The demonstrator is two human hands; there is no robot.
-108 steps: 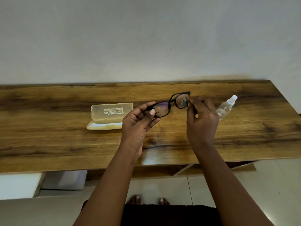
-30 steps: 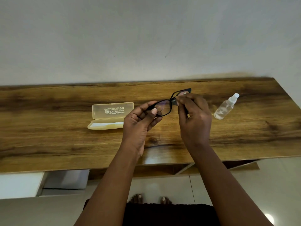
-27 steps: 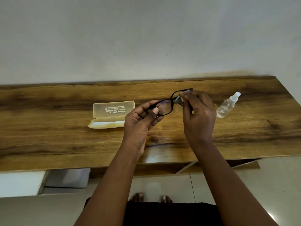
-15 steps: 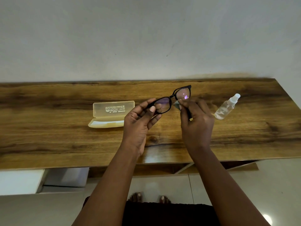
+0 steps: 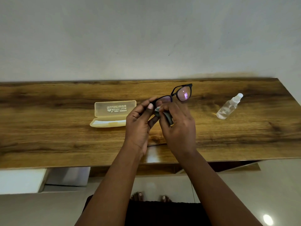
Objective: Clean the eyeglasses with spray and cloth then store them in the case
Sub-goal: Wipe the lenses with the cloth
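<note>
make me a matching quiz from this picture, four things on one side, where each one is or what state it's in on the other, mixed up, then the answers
1. black-framed eyeglasses
2. translucent yellow plastic case
3. clear plastic spray bottle
4. grey cleaning cloth

A. lying on its side, on the right of the wooden table
B. pinched in the right hand
C. open, on the table's left
D. held up by the left hand

Pairs: 1-D, 2-C, 3-A, 4-B

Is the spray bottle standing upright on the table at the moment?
No, the spray bottle lies on its side on the table, right of both hands.
</note>
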